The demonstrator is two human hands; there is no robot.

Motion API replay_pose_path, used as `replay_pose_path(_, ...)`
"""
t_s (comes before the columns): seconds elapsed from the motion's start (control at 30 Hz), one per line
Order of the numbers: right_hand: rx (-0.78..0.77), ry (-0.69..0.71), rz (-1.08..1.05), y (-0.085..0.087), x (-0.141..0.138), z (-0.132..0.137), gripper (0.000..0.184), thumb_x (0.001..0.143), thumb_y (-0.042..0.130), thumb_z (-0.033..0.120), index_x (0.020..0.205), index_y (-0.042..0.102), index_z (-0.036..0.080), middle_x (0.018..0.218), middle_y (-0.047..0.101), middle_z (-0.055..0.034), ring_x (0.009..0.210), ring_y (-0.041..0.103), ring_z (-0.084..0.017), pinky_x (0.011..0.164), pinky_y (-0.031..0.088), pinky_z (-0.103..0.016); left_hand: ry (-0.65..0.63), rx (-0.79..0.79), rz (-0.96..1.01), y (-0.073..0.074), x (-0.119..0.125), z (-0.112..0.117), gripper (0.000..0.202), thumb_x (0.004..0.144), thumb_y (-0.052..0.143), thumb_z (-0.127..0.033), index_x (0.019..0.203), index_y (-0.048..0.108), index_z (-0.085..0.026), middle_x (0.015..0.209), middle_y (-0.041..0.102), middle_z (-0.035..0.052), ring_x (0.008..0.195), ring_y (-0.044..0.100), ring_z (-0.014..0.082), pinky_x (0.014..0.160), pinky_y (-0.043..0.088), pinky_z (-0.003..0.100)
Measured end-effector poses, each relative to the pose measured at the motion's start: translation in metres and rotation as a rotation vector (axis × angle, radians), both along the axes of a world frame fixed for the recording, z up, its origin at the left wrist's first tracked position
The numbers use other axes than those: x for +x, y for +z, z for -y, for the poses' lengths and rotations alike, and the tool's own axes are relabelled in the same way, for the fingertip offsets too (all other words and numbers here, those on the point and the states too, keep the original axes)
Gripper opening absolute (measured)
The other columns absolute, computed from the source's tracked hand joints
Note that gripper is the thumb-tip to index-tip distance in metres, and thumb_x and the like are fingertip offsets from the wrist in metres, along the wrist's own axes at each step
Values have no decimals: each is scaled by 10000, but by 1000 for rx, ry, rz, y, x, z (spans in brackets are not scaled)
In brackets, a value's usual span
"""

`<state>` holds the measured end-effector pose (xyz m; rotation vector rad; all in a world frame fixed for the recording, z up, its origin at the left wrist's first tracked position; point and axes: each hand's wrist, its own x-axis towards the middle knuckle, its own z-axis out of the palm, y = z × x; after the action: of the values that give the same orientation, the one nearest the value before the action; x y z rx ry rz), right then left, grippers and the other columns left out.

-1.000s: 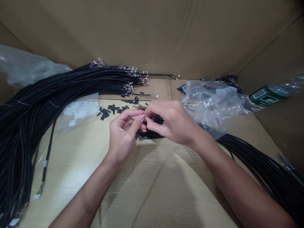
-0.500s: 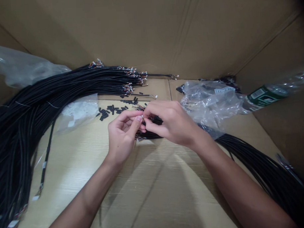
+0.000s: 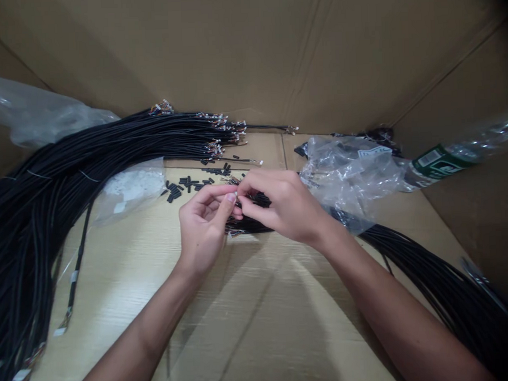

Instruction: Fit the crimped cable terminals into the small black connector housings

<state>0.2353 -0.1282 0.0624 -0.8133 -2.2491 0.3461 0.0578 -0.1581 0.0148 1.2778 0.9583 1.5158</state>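
Observation:
My left hand (image 3: 207, 220) is closed in a pinch, thumb against forefinger, on a small white connector (image 3: 236, 196). Right beside it, the fingertips of my right hand (image 3: 282, 205) are pinched together at the connector; what they grip is too small to make out, possibly a thin wire. Under and behind both hands lies a bundle of black cables (image 3: 257, 226) with bare coloured wire ends, partly hidden by my right hand. Short black tube pieces (image 3: 189, 183) are scattered just beyond my left hand.
A thick bundle of black cables with white connectors (image 3: 152, 130) fills the left and back. A clear bag of white pieces (image 3: 131, 186) lies beside it. At right are crumpled plastic bags (image 3: 349, 170), a green-labelled bottle (image 3: 444, 159) and more black cables (image 3: 414, 257). Cardboard walls (image 3: 249, 52) enclose the table.
Both hands have shifted very slightly to the left, still pinched together at the connector. Nothing else has visibly moved.

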Motion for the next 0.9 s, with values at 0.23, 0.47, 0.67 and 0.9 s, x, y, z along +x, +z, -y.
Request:
replay_pose_path(0.23,-311,71,-184,5,6,-4,7,948,651,163,952,649,168,890,719,-14,814,673,-143,791,519,-282,7,13,-3,2,0,0,193,933,809,-312,1052,773,-164,940,781,68,781,750,155,783,639,279)
replay_pose_path(0.47,-681,55,-270,-1,7,-7,145,965,687,259,1065,615,183,900,773,-28,830,728,-161,790,550,-298,27,49,-19,4,2,-1,163,943,796,-275,1043,760,-152,947,785,60,805,769,145,793,655,250)
replay_pose_path(0.67,-782,75,-366,0,4,-10,90,932,695,214,869,681,151,781,707,-5,724,643,-119,722,521,-264,57,107,-83,2,2,2,147,930,807,-232,1046,752,-160,971,788,53,852,775,135,804,648,217)
replay_pose_path(0.9,-753,34,-463,-5,0,-12,82,884,734,179,870,659,148,765,646,17,715,589,-104,725,492,-257,216,255,-268,-4,5,4,131,908,811,-154,1033,769,-163,971,780,29,869,758,125,821,644,227)
